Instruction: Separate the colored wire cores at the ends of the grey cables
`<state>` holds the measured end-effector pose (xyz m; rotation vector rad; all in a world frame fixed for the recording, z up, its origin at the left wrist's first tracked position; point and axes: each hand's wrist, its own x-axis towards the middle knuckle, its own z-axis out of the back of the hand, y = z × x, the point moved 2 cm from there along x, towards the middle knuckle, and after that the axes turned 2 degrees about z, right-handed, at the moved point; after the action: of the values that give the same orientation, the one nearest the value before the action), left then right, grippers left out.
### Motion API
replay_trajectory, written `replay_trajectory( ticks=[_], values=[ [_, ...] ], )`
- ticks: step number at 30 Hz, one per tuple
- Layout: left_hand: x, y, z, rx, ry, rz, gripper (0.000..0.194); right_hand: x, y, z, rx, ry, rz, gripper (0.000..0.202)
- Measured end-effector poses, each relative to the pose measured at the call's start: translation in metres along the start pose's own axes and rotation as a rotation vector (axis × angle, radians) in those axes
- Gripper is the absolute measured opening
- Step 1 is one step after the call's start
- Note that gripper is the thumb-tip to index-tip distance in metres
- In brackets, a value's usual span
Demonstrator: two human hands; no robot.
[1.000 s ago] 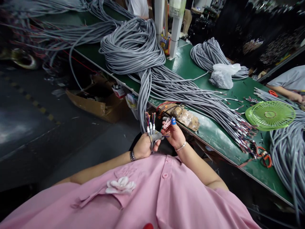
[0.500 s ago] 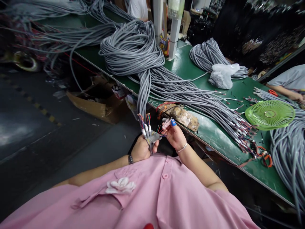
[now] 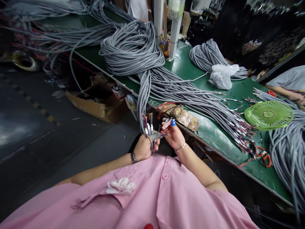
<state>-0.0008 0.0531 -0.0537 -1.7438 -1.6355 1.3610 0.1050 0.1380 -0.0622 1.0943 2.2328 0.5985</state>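
Several grey cables [image 3: 142,105] hang from the bench down into my left hand [image 3: 144,147], which is closed around them near their stripped ends. Coloured wires [image 3: 151,118] fan out above white collars there. A grey covering wraps my left thumb. Beside it, my right hand [image 3: 174,136] pinches a small pink tool [image 3: 166,124] close to the loose coloured wires of one cable; a blue cover sits on one fingertip. Whether the tool touches the wires is too small to tell.
A large cable coil [image 3: 132,47] lies on the green bench [image 3: 183,68]. Rightward are a taped bundle [image 3: 182,116], a green fan cover [image 3: 269,114], orange-handled scissors [image 3: 266,159] and a person's arm [image 3: 283,92]. A cardboard box [image 3: 92,106] stands below.
My left hand and the cable ends have shifted slightly to the right. My right hand has moved slightly left, still holding the pink tool.
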Motion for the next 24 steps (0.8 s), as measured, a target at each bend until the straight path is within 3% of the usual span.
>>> replay_trajectory(
  ticks=[5,9,16,24],
  values=[
    [-0.009,-0.005,0.002,0.061,0.016,0.006,0.023,-0.011,0.007,0.005,-0.124,0.124,-0.175,0.056],
    [-0.014,-0.004,0.006,0.146,0.001,-0.017,0.024,-0.018,0.016,0.013,-0.315,0.237,-0.256,0.051],
    [-0.016,0.002,0.01,0.302,0.095,-0.052,0.019,-0.028,0.026,0.007,-0.636,0.287,-0.158,0.036],
    [-0.016,0.001,0.009,0.541,0.262,-0.05,0.014,-0.038,0.023,-0.002,-0.826,0.417,-0.017,0.029]
  ],
)
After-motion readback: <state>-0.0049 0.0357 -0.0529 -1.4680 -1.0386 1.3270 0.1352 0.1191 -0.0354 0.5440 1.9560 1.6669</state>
